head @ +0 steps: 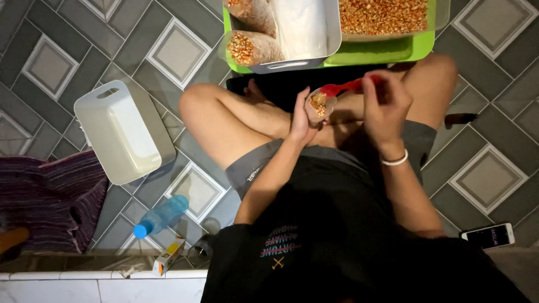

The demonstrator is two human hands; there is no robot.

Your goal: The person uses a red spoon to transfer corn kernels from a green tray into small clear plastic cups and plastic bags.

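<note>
I sit cross-legged on a tiled floor. My left hand [301, 120] grips a small clear plastic bag [319, 104] partly filled with yellow corn kernels, its mouth held up. My right hand [384, 106] holds a red spoon [339, 88] whose bowl rests at the bag's mouth. Just beyond my knees lies a green tray [373, 53]. On it stand a white tub [306, 33] with filled kernel bags [250, 47] and a container of loose kernels [384, 15].
An empty white tub [120, 132] lies on the floor at the left, beside a striped purple cloth [53, 199]. A blue-capped water bottle [163, 215] and a small carton [168, 255] lie near my left hip. A phone [488, 235] rests at the lower right.
</note>
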